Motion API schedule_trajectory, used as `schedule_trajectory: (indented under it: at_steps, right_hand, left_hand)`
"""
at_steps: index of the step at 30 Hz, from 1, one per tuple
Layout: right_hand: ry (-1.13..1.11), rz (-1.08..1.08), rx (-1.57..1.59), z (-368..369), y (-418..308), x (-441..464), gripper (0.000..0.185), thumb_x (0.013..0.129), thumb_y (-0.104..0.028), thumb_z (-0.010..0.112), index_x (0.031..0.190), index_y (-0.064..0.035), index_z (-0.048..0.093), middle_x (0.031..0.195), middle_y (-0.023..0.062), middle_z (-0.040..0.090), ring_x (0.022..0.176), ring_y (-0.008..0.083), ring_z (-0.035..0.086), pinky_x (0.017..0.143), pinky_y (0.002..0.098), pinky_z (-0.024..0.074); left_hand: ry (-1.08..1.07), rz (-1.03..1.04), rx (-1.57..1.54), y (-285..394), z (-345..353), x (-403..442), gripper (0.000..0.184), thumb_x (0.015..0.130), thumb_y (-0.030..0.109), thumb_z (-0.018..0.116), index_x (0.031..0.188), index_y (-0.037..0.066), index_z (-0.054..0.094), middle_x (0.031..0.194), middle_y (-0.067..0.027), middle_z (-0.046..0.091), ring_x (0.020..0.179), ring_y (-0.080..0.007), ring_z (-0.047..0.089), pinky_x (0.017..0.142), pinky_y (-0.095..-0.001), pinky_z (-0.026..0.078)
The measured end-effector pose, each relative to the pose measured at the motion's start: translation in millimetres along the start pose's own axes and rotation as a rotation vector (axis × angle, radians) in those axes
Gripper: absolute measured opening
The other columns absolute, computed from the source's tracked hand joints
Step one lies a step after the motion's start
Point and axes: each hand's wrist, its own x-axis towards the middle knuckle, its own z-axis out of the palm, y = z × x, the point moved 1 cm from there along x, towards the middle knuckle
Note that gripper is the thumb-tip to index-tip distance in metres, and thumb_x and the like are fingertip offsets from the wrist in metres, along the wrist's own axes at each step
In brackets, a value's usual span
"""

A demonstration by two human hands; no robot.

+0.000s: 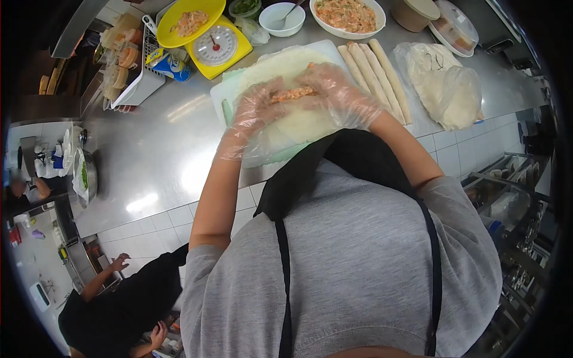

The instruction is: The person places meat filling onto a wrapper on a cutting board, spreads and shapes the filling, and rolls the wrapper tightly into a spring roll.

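A thin, pale wrapper sheet (271,71) lies over a white cutting board (325,52). Across it runs a strip of orange-pink minced filling (293,94) flecked with green. My left hand (261,101), in a clear plastic glove, is closed on the strip's left end. At the right end my right hand (334,86), gloved the same way, has its fingers curled around the filling. Several long, floury rolls (373,77) lie side by side just right of the board.
Behind the board stand a yellow kitchen scale (219,49) with filling in its pan, a white bowl (282,19) with a spoon, and a bowl of filling (348,15). Bagged dough (439,83) lies right. A white basket (140,80) stands left; a co-worker in black (122,304) is lower left.
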Motion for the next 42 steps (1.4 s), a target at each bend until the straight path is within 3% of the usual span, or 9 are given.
schedule_trajectory:
  at_steps: [2,7,11,23,28,33,38,40,42]
  right_hand:
    - [0.225,-0.091,-0.105,-2.4,12.4,-5.1,0.037,0.068,-0.024,0.077,0.099,-0.0066,0.065,0.098,0.0122,0.062,0.096,0.0348,0.055,0.089,0.0440,0.0415]
    - [0.041,0.046,-0.027,-8.6,31.0,-12.1,0.043,0.067,-0.019,0.076,0.105,-0.0047,0.064,0.103,0.0153,0.060,0.102,0.0345,0.053,0.095,0.0428,0.0395]
    - [-0.113,0.125,-0.003,-10.6,36.6,-9.5,0.035,0.077,-0.019,0.070,0.109,-0.0054,0.063,0.112,0.0150,0.057,0.111,0.0326,0.050,0.098,0.0399,0.0385]
    - [-0.213,0.321,0.426,-45.1,21.4,-9.9,0.032,0.073,-0.010,0.071,0.103,-0.0022,0.064,0.109,0.0141,0.057,0.115,0.0288,0.048,0.102,0.0369,0.0342]
    - [-0.100,0.228,0.377,-45.5,20.3,-7.9,0.026,0.075,-0.009,0.069,0.099,-0.0019,0.064,0.104,0.0146,0.056,0.110,0.0286,0.050,0.100,0.0375,0.0357]
    - [-0.190,0.139,0.138,-26.8,38.6,-5.7,0.024,0.075,-0.010,0.069,0.097,-0.0009,0.063,0.103,0.0155,0.056,0.109,0.0289,0.051,0.098,0.0373,0.0374]
    - [-0.021,0.428,0.365,-51.8,10.9,-10.9,0.029,0.076,-0.007,0.067,0.103,-0.0006,0.061,0.110,0.0172,0.057,0.108,0.0311,0.052,0.095,0.0384,0.0391]
    - [-0.095,0.443,0.469,-38.5,34.4,-14.0,0.032,0.075,-0.006,0.067,0.106,-0.0008,0.060,0.111,0.0173,0.057,0.108,0.0309,0.052,0.095,0.0377,0.0394]
    - [-0.169,0.450,0.566,-22.1,51.0,-20.2,0.035,0.074,-0.004,0.067,0.108,-0.0011,0.059,0.113,0.0175,0.056,0.109,0.0307,0.052,0.095,0.0370,0.0397]
  left_hand:
    - [0.027,0.100,0.227,15.9,-2.6,3.9,0.070,0.066,0.026,0.079,0.127,0.007,0.052,0.098,-0.0136,0.066,0.094,-0.0298,0.061,0.090,-0.0389,0.043]
    - [-0.189,-0.045,0.526,46.4,16.3,23.4,0.069,0.072,0.033,0.073,0.132,0.011,0.048,0.109,-0.0189,0.061,0.102,-0.0331,0.058,0.090,-0.0407,0.043]
    - [-0.108,0.010,0.320,38.4,33.0,31.2,0.064,0.075,0.032,0.072,0.132,0.014,0.048,0.105,-0.0192,0.062,0.097,-0.0333,0.059,0.087,-0.0419,0.044]
    - [-0.048,0.058,0.408,44.7,18.5,27.7,0.067,0.071,0.026,0.074,0.131,0.013,0.048,0.100,-0.0154,0.065,0.091,-0.0308,0.060,0.090,-0.0404,0.043]
    - [-0.054,-0.010,-0.144,39.0,26.8,31.6,0.055,0.078,0.019,0.073,0.128,0.010,0.051,0.106,-0.0123,0.065,0.092,-0.0216,0.064,0.083,-0.0319,0.049]
    - [-0.051,0.116,0.025,18.5,52.5,41.6,0.050,0.079,0.018,0.072,0.124,0.008,0.053,0.104,-0.0109,0.066,0.092,-0.0202,0.064,0.081,-0.0309,0.050]
    - [-0.083,0.002,0.051,50.5,41.6,43.4,0.062,0.075,0.022,0.075,0.129,0.008,0.049,0.105,-0.0129,0.065,0.097,-0.0254,0.062,0.086,-0.0357,0.048]
    - [0.122,0.097,0.238,49.5,49.2,42.8,0.071,0.074,0.024,0.075,0.136,0.011,0.043,0.107,-0.0147,0.064,0.100,-0.0299,0.060,0.088,-0.0388,0.046]
    - [-0.023,-0.021,0.260,53.1,54.6,45.9,0.074,0.074,0.023,0.075,0.138,0.013,0.039,0.109,-0.0152,0.063,0.101,-0.0310,0.060,0.089,-0.0392,0.045]
